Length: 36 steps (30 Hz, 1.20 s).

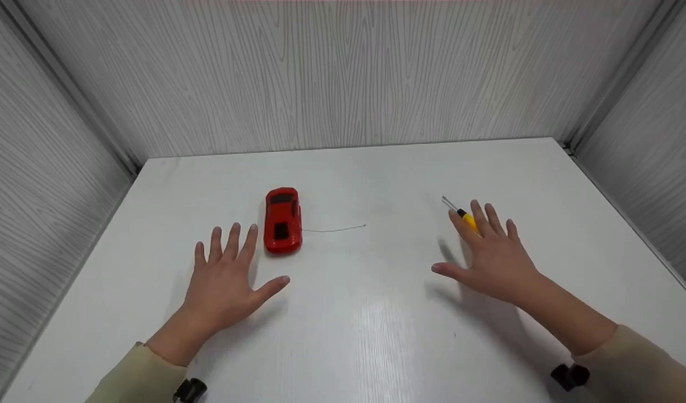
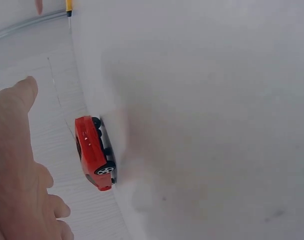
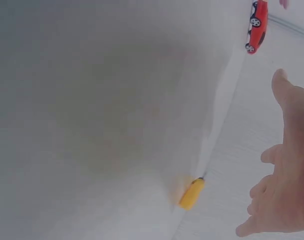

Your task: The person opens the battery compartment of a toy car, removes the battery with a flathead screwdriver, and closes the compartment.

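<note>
A red toy car (image 1: 282, 221) rests on the white table, and a thin wire (image 1: 334, 230) stretches from its right side. My left hand (image 1: 222, 285) is held above the table just left of and nearer than the car, fingers spread and straight, holding nothing. On the right, a screwdriver (image 1: 467, 219) with a yellow handle and black collar lies partly hidden behind the fingers of my right hand (image 1: 494, 260). That hand also hovers palm down, fingers extended, with its shadow on the table. In the right wrist view the yellow handle (image 3: 192, 194) shows apart from the fingers.
The white tabletop (image 1: 371, 308) ends at a wood-grain back panel (image 1: 343, 73). Similar panels stand at the left (image 1: 41, 184) and right (image 1: 651, 140). Small black devices (image 1: 570, 376) sit at both sleeves.
</note>
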Each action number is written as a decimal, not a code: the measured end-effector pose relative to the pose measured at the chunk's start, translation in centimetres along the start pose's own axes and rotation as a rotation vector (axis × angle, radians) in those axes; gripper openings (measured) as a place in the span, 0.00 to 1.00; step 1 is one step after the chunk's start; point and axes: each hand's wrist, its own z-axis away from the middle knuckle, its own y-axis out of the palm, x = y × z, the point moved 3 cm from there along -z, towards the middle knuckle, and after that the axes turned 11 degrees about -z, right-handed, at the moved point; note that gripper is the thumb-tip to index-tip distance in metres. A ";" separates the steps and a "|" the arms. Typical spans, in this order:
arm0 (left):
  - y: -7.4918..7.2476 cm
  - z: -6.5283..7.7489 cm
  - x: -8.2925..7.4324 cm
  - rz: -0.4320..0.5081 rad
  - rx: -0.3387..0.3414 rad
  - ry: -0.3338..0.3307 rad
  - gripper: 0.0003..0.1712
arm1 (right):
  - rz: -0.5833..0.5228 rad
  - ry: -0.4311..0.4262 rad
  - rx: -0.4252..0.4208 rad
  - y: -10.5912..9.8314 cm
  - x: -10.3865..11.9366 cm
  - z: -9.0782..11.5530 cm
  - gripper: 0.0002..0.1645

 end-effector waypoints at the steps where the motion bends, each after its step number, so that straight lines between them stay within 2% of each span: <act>1: -0.3 -0.1 0.1 -0.003 -0.008 0.006 0.68 | 0.001 -0.015 -0.004 -0.2 0.5 -0.3 0.69; 8: -1.8 -1.3 0.6 -0.032 -0.014 0.038 0.65 | 0.044 -0.131 -0.012 -1.3 5.6 -3.1 0.66; 17: -1.9 -2.8 1.3 -0.046 -0.018 0.070 0.62 | 0.137 -0.296 0.023 -0.8 12.0 -6.7 0.62; 26: -1.2 -4.5 1.8 -0.066 0.016 0.090 0.63 | 0.161 -0.336 0.082 1.9 16.4 -10.7 0.58; 36: 0.1 -5.8 3.4 -0.067 0.053 0.109 0.61 | 0.124 -0.345 0.179 5.7 18.5 -14.1 0.55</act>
